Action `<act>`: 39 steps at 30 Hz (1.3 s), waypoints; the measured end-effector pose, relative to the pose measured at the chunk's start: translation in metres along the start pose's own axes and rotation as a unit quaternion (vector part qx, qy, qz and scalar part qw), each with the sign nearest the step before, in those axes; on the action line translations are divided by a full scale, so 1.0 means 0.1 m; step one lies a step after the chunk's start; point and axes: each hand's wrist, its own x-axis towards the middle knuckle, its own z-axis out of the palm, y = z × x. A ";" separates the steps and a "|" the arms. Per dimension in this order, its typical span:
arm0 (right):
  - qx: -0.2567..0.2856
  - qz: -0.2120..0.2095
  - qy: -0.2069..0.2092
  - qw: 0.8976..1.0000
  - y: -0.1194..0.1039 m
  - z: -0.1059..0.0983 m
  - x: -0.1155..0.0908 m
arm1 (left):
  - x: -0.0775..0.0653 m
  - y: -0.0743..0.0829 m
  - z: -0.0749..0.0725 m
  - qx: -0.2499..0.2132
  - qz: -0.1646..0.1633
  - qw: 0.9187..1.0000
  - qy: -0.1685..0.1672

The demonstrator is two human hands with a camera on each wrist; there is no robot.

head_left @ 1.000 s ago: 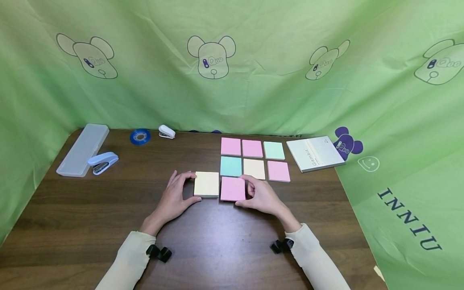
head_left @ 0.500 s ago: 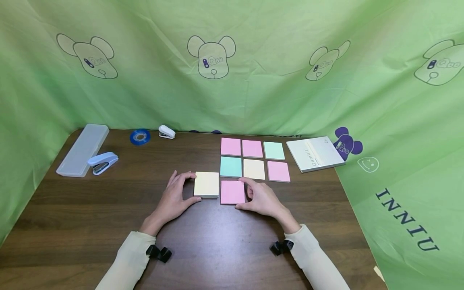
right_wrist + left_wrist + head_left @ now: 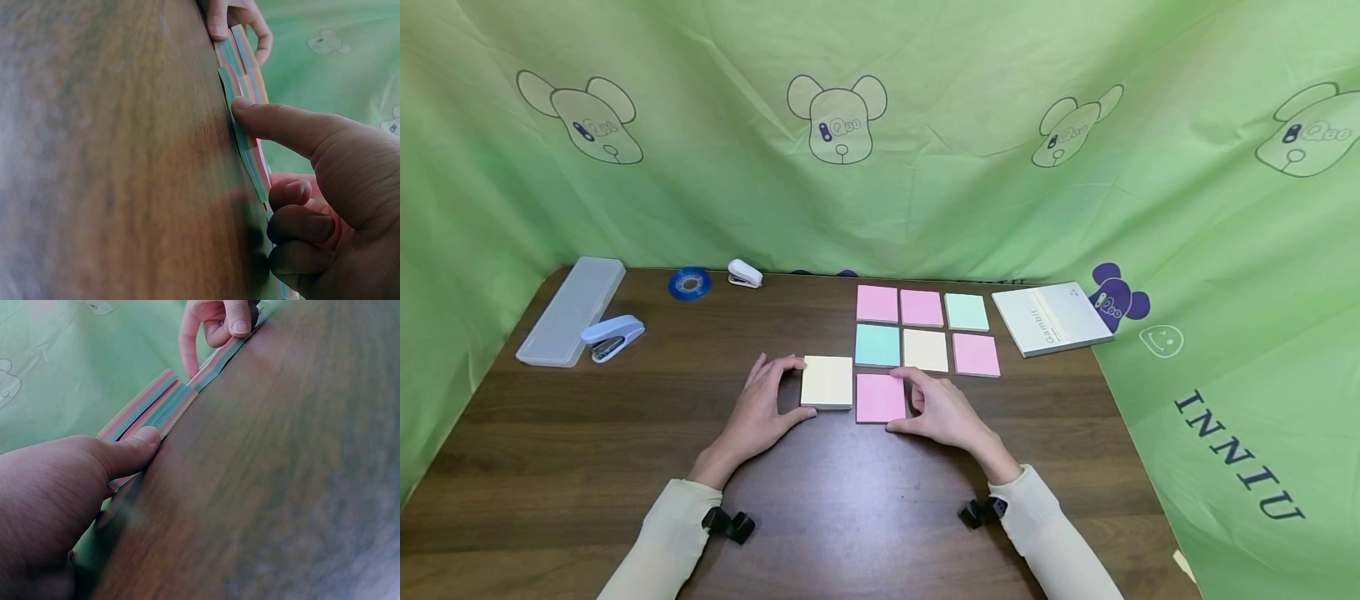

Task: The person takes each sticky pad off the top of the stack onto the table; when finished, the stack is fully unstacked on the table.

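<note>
My left hand (image 3: 762,410) grips a thick stack of sticky notes with a pale yellow top (image 3: 827,382), thumb at the near edge and a finger at the far left corner. In the left wrist view the stack's side (image 3: 150,412) shows striped coloured layers. My right hand (image 3: 942,408) pinches a pink-topped sticky note pad (image 3: 880,399) between thumb and index finger, while its other fingers curl in. This pad lies flat just right of the yellow-topped stack, with a thin gap between them. In the right wrist view my right thumb (image 3: 250,112) presses the layered edge.
Behind are two rows of sticky note pads, including a teal one (image 3: 877,345) and a cream one (image 3: 926,349). A white Gambit box (image 3: 1052,317) lies right. At left are a pencil case (image 3: 568,317), blue-white stapler (image 3: 613,335), blue tape roll (image 3: 689,283) and small white stapler (image 3: 745,272).
The pink pad in my right hand has slid slightly towards me, away from the teal pad. My left hand and the yellow-topped stack have stayed in place.
</note>
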 end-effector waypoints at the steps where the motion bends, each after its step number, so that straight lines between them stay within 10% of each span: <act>1: -0.004 -0.005 0.003 1.000 0.04 0.02 -0.01 | 0.00 0.00 0.00 0.000 0.000 1.000 0.000; 39: -0.009 0.031 -0.019 0.999 -0.52 -0.13 0.21 | 0.00 0.02 -0.01 0.001 -0.006 1.000 -0.003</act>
